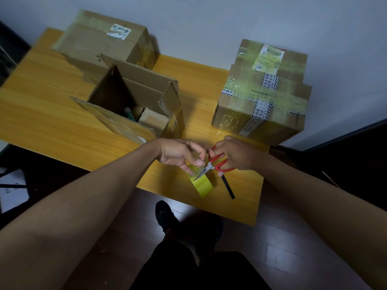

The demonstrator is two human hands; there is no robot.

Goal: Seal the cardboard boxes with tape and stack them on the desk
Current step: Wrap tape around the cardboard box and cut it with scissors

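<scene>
Right of the open box (134, 105), taped boxes (263, 91) are stacked, while tape (201, 181) is pinched by the left hand (180, 152) and scissors (215, 164) are gripped by the right hand (236, 152).

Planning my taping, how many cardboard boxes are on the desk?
4: closed box back left, open box before it, and two taped boxes stacked right, upper on lower.

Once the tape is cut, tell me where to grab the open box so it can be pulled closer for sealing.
Judging from its pose, grip the open box by its upright right wall, at the corrugated top edge, coming from above. That wall stands clear, while the near flap is splayed outward toward the person and would likely bend. The left hand holds the tape and the right hand holds the scissors, so free one first.
</scene>
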